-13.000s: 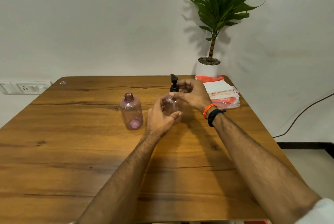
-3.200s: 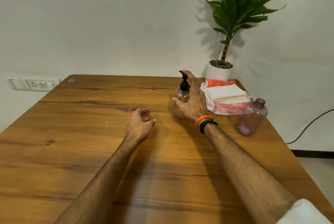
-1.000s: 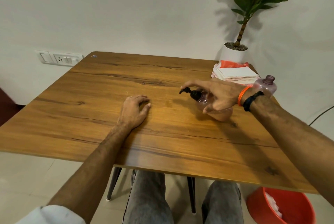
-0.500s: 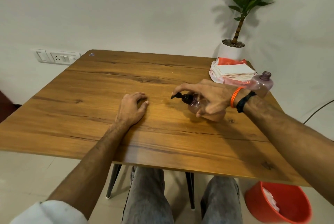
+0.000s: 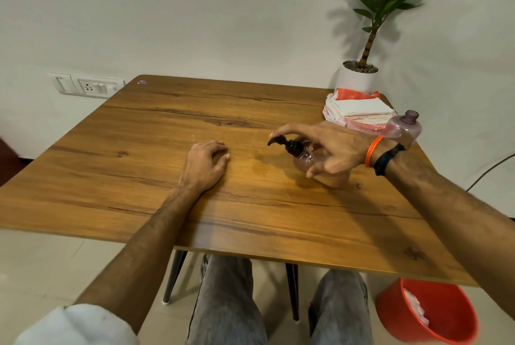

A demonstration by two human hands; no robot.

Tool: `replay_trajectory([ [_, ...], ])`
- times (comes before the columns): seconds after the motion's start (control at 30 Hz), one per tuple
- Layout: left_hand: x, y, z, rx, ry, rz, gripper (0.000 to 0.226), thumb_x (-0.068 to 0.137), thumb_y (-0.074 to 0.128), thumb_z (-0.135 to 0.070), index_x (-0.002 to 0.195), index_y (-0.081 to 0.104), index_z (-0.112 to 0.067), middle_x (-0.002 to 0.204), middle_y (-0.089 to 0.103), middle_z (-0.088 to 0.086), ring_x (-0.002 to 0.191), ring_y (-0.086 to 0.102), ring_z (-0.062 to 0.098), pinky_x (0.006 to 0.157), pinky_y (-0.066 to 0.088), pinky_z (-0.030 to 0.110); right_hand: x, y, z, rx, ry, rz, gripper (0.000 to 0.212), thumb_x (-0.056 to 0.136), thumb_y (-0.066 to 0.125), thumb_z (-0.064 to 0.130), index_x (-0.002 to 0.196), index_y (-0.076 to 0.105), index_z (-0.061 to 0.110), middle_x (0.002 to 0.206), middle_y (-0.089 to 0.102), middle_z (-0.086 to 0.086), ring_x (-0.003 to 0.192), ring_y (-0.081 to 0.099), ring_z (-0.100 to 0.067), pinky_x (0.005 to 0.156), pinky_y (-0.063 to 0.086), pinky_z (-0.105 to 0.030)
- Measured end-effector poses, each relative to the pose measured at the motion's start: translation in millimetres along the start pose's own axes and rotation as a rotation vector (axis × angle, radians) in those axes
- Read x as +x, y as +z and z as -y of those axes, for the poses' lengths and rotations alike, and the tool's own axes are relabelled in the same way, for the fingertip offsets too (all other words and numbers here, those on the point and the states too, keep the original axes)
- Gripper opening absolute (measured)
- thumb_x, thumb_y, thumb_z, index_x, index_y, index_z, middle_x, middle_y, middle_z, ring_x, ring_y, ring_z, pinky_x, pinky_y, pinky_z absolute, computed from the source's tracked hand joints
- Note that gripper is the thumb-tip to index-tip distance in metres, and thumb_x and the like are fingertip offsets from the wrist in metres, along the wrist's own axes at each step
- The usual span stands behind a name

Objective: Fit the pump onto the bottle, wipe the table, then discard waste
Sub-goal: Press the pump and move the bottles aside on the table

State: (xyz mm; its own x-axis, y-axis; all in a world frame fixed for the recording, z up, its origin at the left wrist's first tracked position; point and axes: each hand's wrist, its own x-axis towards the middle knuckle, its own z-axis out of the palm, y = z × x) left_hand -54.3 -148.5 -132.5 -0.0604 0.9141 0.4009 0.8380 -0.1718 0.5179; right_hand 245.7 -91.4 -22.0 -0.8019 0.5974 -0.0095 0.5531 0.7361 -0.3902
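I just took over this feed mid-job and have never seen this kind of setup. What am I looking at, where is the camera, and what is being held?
There is no machine here: a person works with bare hands, and the one camera sits on their head, looking forward and down. The right hand grips a pump bottle, tilted with its nozzle toward a wet patch on the wooden table. The left hand rests on the table, holding nothing. At the far right stand an open bottle with no pump, a stack of napkins and a potted plant. A red bin sits on the floor.
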Motion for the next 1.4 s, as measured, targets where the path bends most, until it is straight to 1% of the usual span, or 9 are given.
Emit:
replay_trajectory([
  [0.07,0.0,0.6,-0.8,0.002,-0.002,-0.004,0.028,0.089,0.066,-0.018,0.113,0.071,-0.005,0.122,0.068,0.01,0.119,0.06,0.024,0.106,0.04,0.036,-2.5,-3.3,1.6,-0.031,0.044,-0.066,0.107,0.065,0.087,0.035,0.11,0.005,0.086,0.12,0.057,0.007,0.108,0.051,-0.011,0.084,0.037,-0.022],
  [0.13,-0.1,0.2,-1.2,0.003,-0.005,-0.006,0.028,0.089,0.066,-0.018,0.113,0.071,-0.005,0.122,0.068,0.01,0.119,0.06,0.024,0.106,0.04,0.037,-6.1,-4.5,3.4,0.056,0.072,-0.053,0.099,0.068,0.086,0.027,0.124,0.02,0.075,0.126,0.057,0.002,0.113,0.051,-0.013,0.087,0.039,-0.026],
  [0.27,-0.3,0.0,-1.9,0.001,-0.004,-0.005,0.027,0.089,0.066,-0.017,0.112,0.071,-0.004,0.122,0.068,0.011,0.119,0.059,0.024,0.106,0.04,0.04,-14.4,-9.1,3.1,0.17,0.129,-0.103,0.097,0.07,0.085,0.018,0.137,0.027,0.057,0.132,0.056,-0.007,0.123,0.051,-0.019,0.095,0.045,-0.039],
  [0.43,-0.7,-1.1,-3.2,0.005,-0.006,0.005,0.028,0.089,0.066,-0.018,0.113,0.071,-0.005,0.122,0.068,0.01,0.12,0.059,0.024,0.106,0.04,0.038,-15.4,-0.7,-2.3,0.282,0.147,-0.309,0.098,0.068,0.087,0.016,0.14,0.029,0.048,0.119,0.065,-0.002,0.109,0.064,-0.018,0.096,0.052,-0.048],
  [0.73,-2.4,-3.7,-4.7,0.006,-0.01,0.019,0.031,0.089,0.061,-0.024,0.112,0.071,-0.005,0.121,0.068,0.011,0.118,0.06,0.025,0.105,0.041,0.039,3.0,29.4,-7.9,0.418,0.139,-0.626,0.1,0.067,0.087,0.014,0.141,0.028,0.047,0.116,0.067,0.006,0.108,0.063,-0.003,0.081,0.047,-0.011],
  [0.9,-0.7,-1.7,-1.8,0.009,-0.006,0.023,0.026,0.09,0.065,-0.019,0.113,0.071,-0.007,0.121,0.068,0.009,0.118,0.06,0.024,0.105,0.041,0.039,6.0,42.1,-12.0,0.482,0.131,-0.701,0.103,0.065,0.086,0.013,0.143,0.026,0.045,0.118,0.065,0.001,0.112,0.062,-0.008,0.095,0.053,-0.031],
  [1.13,-1.0,-1.6,-4.3,0.005,-0.006,0.02,0.025,0.09,0.066,-0.016,0.111,0.071,-0.005,0.12,0.069,0.011,0.117,0.061,0.026,0.105,0.042,0.04,-0.2,59.1,-15.3,0.592,0.214,-0.704,0.111,0.063,0.089,0.025,0.147,0.019,0.041,0.136,0.054,0.004,0.13,0.048,-0.011,0.109,0.042,-0.037],
  [1.27,-1.6,-2.4,-4.7,0.015,-0.016,0.033,0.025,0.089,0.066,-0.016,0.112,0.071,-0.005,0.12,0.069,0.01,0.117,0.06,0.026,0.105,0.042,0.039,-9.5,76.4,-15.2,0.544,0.353,-0.758,0.11,0.056,0.091,0.043,0.144,0.026,0.035,0.134,0.048,0.012,0.118,0.051,-0.006,0.098,0.046,-0.027],
  [1.4,-2.2,-4.8,-5.9,0.012,-0.029,0.053,0.033,0.088,0.06,-0.028,0.11,0.072,-0.006,0.118,0.07,0.009,0.115,0.062,0.025,0.104,0.043,0.04,-10.9,96.2,-12.5,0.419,0.484,-0.823,0.085,0.057,0.088,0.049,0.13,0.047,0.032,0.122,0.055,0.013,0.11,0.051,-0.008,0.088,0.041,-0.023],
])
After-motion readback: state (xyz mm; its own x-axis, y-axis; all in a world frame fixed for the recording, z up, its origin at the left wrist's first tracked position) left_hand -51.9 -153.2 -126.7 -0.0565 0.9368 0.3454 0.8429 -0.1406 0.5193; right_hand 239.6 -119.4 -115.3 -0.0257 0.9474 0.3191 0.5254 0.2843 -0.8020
